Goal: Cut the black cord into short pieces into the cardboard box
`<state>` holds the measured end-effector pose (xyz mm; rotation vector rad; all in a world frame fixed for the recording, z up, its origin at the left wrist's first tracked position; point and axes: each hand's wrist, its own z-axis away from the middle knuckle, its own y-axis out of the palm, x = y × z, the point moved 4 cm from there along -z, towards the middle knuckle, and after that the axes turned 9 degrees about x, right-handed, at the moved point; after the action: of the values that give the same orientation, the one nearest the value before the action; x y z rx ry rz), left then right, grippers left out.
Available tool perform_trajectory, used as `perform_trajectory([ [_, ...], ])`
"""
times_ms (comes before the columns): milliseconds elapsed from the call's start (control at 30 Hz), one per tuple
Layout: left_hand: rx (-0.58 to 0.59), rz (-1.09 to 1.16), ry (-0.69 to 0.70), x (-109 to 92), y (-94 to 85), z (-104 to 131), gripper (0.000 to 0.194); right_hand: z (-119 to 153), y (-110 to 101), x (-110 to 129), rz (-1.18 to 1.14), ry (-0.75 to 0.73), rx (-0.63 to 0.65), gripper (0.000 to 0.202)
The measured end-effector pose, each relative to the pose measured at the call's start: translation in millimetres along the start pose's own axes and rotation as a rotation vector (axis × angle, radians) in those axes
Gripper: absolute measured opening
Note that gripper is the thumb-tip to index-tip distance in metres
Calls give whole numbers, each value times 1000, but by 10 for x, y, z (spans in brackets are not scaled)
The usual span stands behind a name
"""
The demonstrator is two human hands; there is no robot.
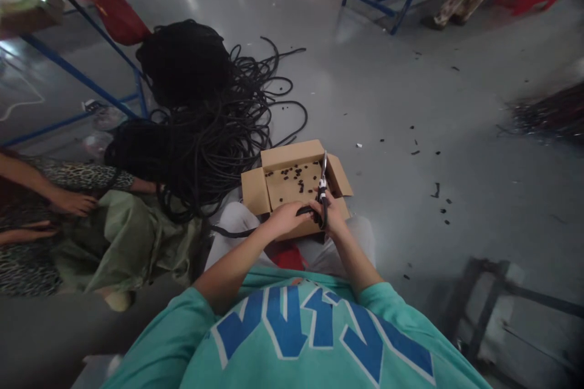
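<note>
My right hand (334, 214) is wrapped round a pair of scissors (323, 177) with black handles and white wrapping, blades pointing away from me over the box. In my left hand (286, 219) is a black cord (233, 233), gripped close beside the right hand. That cord runs back across my leg toward the left. Below both hands an open cardboard box (292, 155) sits between my knees, its flaps folded out. Several small black pieces (301, 185) lie scattered on its bottom. The exact spot where cord and scissors meet is partly hidden by my fingers.
A big heap of black cord (214, 115) spreads over the floor ahead to the left. Beside me at left sits another person, whose hand (73, 200) rests near a green cloth (123, 237). Blue metal table legs (77, 73) stand left and ahead. Black scraps (437, 189) dot the floor.
</note>
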<state>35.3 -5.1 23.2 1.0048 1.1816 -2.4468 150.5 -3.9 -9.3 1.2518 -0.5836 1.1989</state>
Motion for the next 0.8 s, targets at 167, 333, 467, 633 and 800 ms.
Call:
perform_trajectory([
  [167,-153,332,64,78,-96,57,30,104,-76,-13,-60,33,2,46],
  [333,-180,673,-7,162,-161,89,25,362,-199,-124,59,179,-10,49],
  [467,-219,765,-11,158,-218,79,23,575,-190,-126,181,196,62,49],
  [633,-215,785,-33,137,-228,75,22,697,-137,-38,370,186,104,35],
  [800,-256,700,-43,165,-237,72,22,675,-75,-70,358,179,181,37],
])
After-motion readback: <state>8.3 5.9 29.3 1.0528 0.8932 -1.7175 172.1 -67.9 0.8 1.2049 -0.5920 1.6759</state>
